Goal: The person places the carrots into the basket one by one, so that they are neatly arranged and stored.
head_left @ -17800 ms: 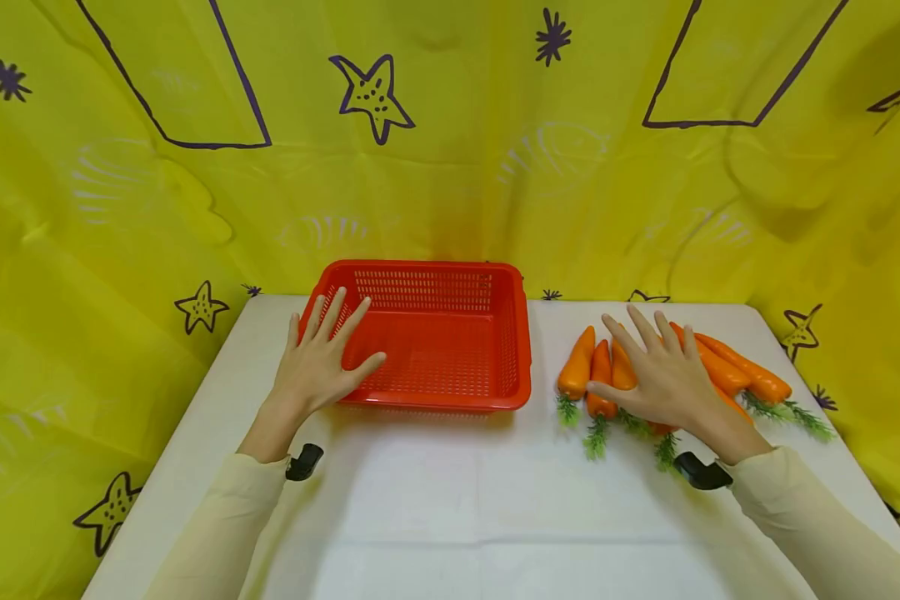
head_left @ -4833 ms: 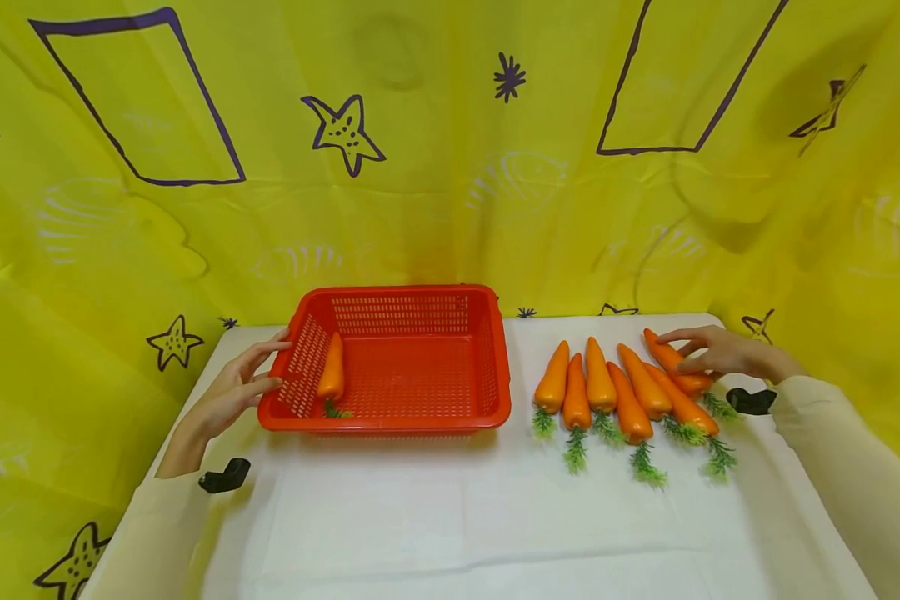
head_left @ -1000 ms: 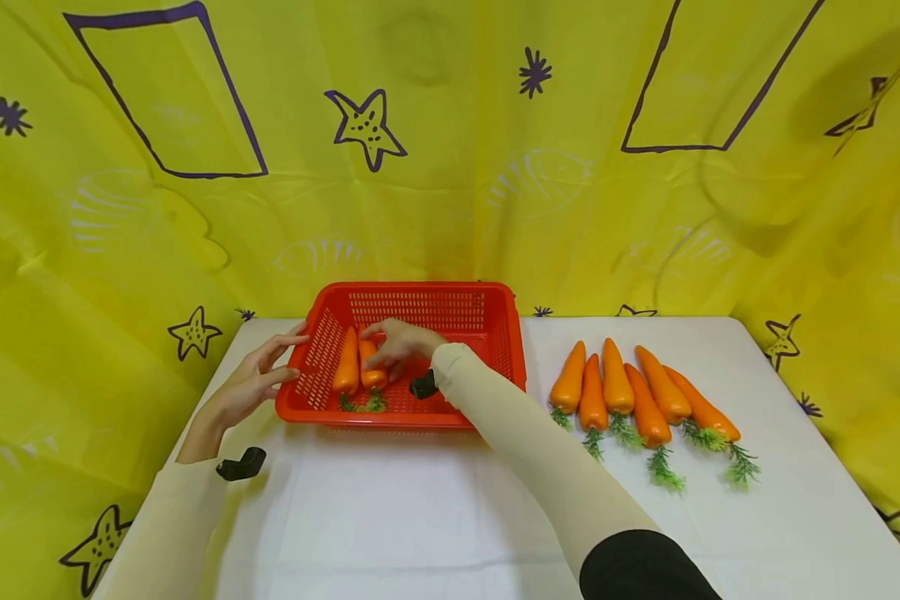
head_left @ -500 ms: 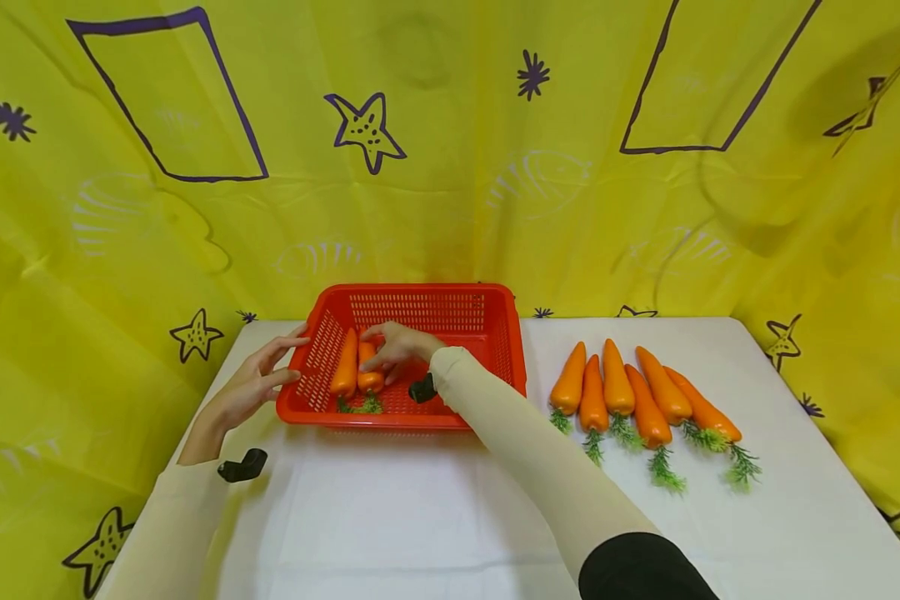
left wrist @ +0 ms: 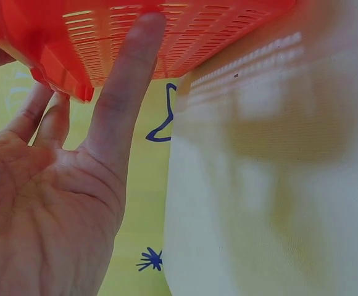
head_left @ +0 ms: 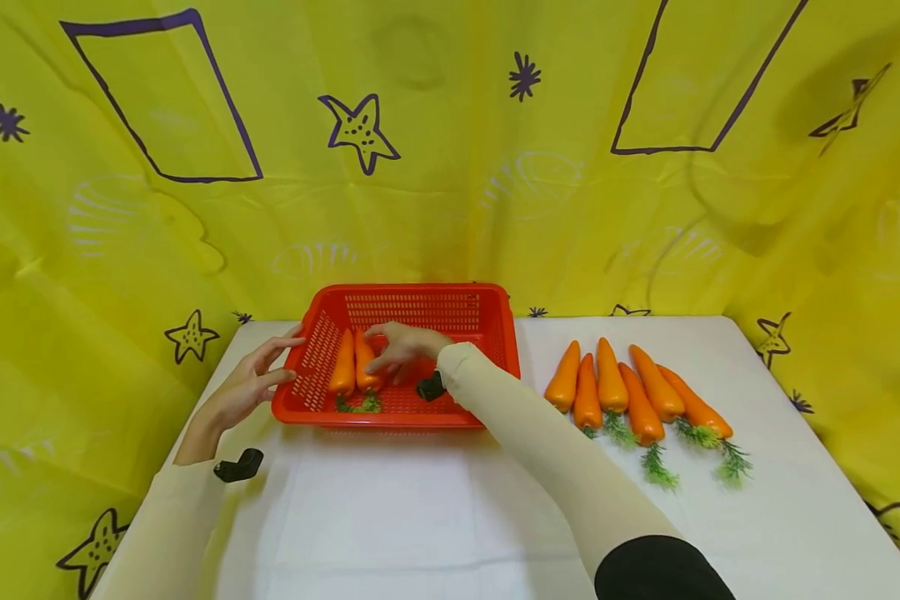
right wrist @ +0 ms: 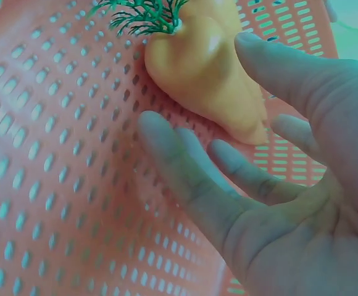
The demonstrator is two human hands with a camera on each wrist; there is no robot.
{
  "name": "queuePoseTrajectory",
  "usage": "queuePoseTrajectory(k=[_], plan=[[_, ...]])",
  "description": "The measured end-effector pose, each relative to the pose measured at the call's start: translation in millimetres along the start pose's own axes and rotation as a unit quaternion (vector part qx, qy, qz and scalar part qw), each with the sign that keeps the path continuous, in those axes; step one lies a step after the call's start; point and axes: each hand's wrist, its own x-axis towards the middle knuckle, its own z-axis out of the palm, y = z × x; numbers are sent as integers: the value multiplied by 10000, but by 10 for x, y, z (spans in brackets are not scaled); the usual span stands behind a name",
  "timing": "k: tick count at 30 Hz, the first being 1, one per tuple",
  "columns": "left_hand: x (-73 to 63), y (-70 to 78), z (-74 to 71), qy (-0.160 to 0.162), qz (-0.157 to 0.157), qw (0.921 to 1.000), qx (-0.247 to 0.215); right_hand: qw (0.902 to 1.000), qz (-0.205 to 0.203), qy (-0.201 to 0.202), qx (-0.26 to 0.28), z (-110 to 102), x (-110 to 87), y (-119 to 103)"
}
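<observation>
A red perforated basket stands on the white table. Two orange carrots lie side by side in its left end, a left one and a right one, green tops toward me. My left hand touches the basket's left end from outside. In the left wrist view, one straight finger lies against the slotted wall. Over the basket floor, my right hand is just right of the second carrot. The right wrist view shows its fingers spread and apart from the nearer carrot.
Several more carrots with green tops lie in a row on the white table, right of the basket. A yellow patterned curtain hangs behind the table and along both sides. My right forearm crosses the basket's front right corner.
Since 4.8 seconds ago, a second carrot from the right row has come into the basket with my right hand. In the last second, that carrot has settled closer to the first and my right fingers have loosened.
</observation>
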Motion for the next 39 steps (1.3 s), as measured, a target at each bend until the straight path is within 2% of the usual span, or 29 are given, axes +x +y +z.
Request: queuePoseTrajectory(k=[9, 13, 22, 29, 39], plan=[[-5, 1, 0, 6, 48, 9999, 117, 9939, -415, -255, -989, -148, -292, -82], [0, -5, 0, 3, 29, 10000, 87, 9901, -712, -272, -1174, -229, -490, -86], [-3, 2, 10, -31, 67, 9999, 144, 9815, -1222, 266, -1452, -484, -1096, -21], [-26, 24, 6, -56, 66, 9999, 126, 9752, -1507, 734, -1443, -720, -1617, 158], [-26, 20, 22, -85, 49, 9999, 114, 9754, -1269, 1257, -1294, -973, -2381, 426]])
